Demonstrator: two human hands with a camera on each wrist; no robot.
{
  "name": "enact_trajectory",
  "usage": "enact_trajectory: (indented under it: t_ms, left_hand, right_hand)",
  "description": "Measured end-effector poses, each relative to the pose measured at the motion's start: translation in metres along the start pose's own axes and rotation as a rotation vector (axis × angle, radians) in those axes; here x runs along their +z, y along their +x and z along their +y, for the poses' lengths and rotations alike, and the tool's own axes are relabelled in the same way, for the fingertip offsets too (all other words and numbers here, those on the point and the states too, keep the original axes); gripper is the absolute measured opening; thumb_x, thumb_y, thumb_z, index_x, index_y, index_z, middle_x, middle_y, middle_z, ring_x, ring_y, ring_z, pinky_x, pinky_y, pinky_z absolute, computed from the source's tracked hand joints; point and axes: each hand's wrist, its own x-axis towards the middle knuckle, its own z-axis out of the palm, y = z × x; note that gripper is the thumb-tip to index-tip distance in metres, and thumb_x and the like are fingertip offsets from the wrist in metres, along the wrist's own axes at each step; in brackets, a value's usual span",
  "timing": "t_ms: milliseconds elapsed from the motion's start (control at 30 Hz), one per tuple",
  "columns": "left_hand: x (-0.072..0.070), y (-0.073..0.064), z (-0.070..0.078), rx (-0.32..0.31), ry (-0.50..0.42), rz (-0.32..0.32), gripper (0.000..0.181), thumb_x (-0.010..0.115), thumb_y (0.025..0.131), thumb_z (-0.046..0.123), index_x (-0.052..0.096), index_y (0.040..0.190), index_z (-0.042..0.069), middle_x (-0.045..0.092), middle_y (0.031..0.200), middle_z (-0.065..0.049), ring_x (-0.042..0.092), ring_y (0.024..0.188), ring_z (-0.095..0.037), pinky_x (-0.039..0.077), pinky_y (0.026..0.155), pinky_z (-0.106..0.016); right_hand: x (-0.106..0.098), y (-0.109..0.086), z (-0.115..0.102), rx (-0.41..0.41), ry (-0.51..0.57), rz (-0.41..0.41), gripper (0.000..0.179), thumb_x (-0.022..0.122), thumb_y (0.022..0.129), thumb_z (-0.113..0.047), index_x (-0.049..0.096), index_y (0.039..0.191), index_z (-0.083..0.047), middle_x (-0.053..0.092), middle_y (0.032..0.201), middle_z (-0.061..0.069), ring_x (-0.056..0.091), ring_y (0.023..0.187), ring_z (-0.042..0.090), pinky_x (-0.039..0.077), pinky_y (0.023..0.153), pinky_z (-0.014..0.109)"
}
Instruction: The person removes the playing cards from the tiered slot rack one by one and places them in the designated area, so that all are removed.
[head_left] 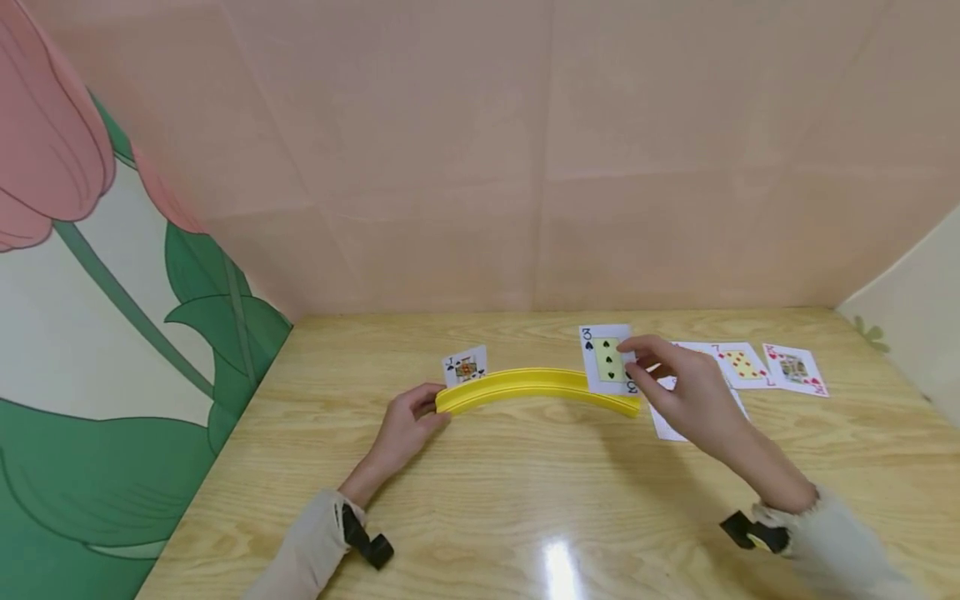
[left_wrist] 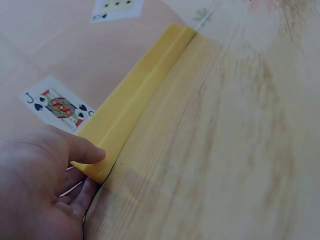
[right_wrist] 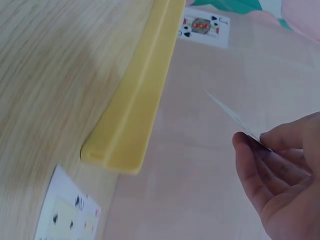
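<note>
A curved yellow card holder stands on the table. My left hand grips its left end, the thumb on the front face and other fingers behind and beneath. A jack of spades stands upright in the holder near that hand. My right hand pinches a three of spades between thumb and fingers, above the holder's right end. In the right wrist view this card appears almost edge-on, apart from the holder.
Right of the holder, several cards lie on the wooden table, partly hidden by my right hand. Among them are a seven of diamonds and a red face card. A pink cloth-like wall rises behind the table.
</note>
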Motion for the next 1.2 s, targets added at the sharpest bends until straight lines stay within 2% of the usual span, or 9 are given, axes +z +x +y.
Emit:
enact_trajectory:
  t_ms: [333, 433, 567, 667, 867, 1033, 1200]
  left_hand:
    - [0.000, -0.001, 0.000, 0.005, -0.006, 0.005, 0.034, 0.072, 0.088, -0.003, 0.068, 0.120, 0.006, 0.066, 0.121, -0.008, 0.065, 0.109, -0.022, 0.054, 0.094, -0.029]
    - [-0.001, -0.002, 0.000, 0.009, -0.009, 0.007, 0.034, 0.072, 0.088, -0.003, 0.068, 0.120, 0.007, 0.066, 0.121, -0.008, 0.065, 0.109, -0.022, 0.054, 0.094, -0.030]
    - [0.001, -0.002, -0.001, 0.016, -0.018, 0.005, 0.034, 0.072, 0.088, -0.003, 0.068, 0.120, 0.006, 0.066, 0.121, -0.009, 0.065, 0.109, -0.022, 0.054, 0.094, -0.030]
    - [0.002, -0.002, -0.001, 0.017, -0.027, 0.003, 0.034, 0.072, 0.088, -0.003, 0.068, 0.120, 0.005, 0.066, 0.122, -0.010, 0.065, 0.109, -0.023, 0.054, 0.094, -0.029]
    - [0.002, -0.002, -0.001, 0.017, -0.024, 0.005, 0.033, 0.072, 0.088, -0.003, 0.068, 0.120, 0.005, 0.066, 0.122, -0.010, 0.064, 0.109, -0.023, 0.054, 0.094, -0.030]
    - [0.002, -0.002, -0.002, 0.025, -0.030, 0.001, 0.032, 0.072, 0.088, -0.003, 0.069, 0.119, 0.005, 0.066, 0.121, -0.010, 0.065, 0.109, -0.023, 0.054, 0.095, -0.032]
    - [0.003, -0.001, -0.004, 0.013, -0.054, -0.002, 0.032, 0.072, 0.088, -0.002, 0.069, 0.119, 0.005, 0.067, 0.121, -0.010, 0.064, 0.110, -0.024, 0.053, 0.097, -0.037]
  right_hand:
    - [-0.026, -0.013, 0.015, 0.033, -0.035, -0.003, 0.035, 0.075, 0.079, 0.012, 0.070, 0.108, -0.007, 0.073, 0.088, 0.001, 0.064, 0.076, 0.001, 0.050, 0.067, 0.007]
    - [-0.036, -0.014, 0.022, 0.058, -0.052, -0.068, 0.032, 0.075, 0.081, 0.009, 0.070, 0.107, -0.008, 0.073, 0.088, 0.001, 0.064, 0.073, 0.001, 0.051, 0.064, 0.009]
    - [-0.052, -0.017, 0.033, 0.102, -0.098, -0.197, 0.027, 0.075, 0.083, 0.004, 0.070, 0.105, -0.010, 0.074, 0.088, 0.000, 0.067, 0.070, 0.004, 0.053, 0.061, 0.016]
    - [-0.063, -0.018, 0.042, 0.141, -0.138, -0.256, 0.024, 0.075, 0.084, 0.002, 0.070, 0.104, -0.011, 0.074, 0.088, 0.000, 0.068, 0.072, 0.006, 0.055, 0.061, 0.020]
    - [-0.078, -0.022, 0.060, 0.204, -0.161, -0.300, 0.022, 0.073, 0.085, 0.002, 0.070, 0.104, -0.010, 0.073, 0.092, 0.004, 0.068, 0.078, 0.005, 0.056, 0.062, 0.019]
    - [-0.087, -0.026, 0.077, 0.267, -0.136, -0.336, 0.020, 0.071, 0.089, 0.001, 0.070, 0.107, -0.007, 0.073, 0.096, 0.008, 0.064, 0.079, -0.003, 0.056, 0.062, 0.019]
    - [-0.098, -0.031, 0.099, 0.331, -0.123, -0.373, 0.019, 0.069, 0.091, -0.003, 0.069, 0.110, -0.006, 0.072, 0.097, 0.013, 0.064, 0.076, -0.005, 0.055, 0.058, 0.023]
